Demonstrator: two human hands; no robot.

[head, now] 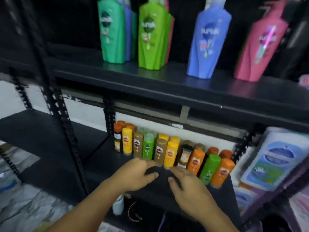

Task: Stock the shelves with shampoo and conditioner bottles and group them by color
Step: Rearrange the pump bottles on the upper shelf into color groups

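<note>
Head view: a person's left grip [137, 173] and right grip [189, 186] meet over a dark, blurred shape [160, 173] at the front of the lower shelf [100, 164]; whether either closes on it cannot be told. Small yellow, brown, green and orange bottles [168, 153] stand just behind, and large green, blue and pink bottles [209, 42] line the upper shelf [167, 84]

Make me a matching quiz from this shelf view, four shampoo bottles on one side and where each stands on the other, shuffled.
1 teal bottle
2 lone blue bottle
3 pink bottle
4 rightmost orange bottle

A lower shelf
B upper shelf, leftmost
C upper shelf, right of the lone blue one
D upper shelf, between the lime green bottle and pink

Pairs: 1-B, 2-D, 3-C, 4-A
</note>
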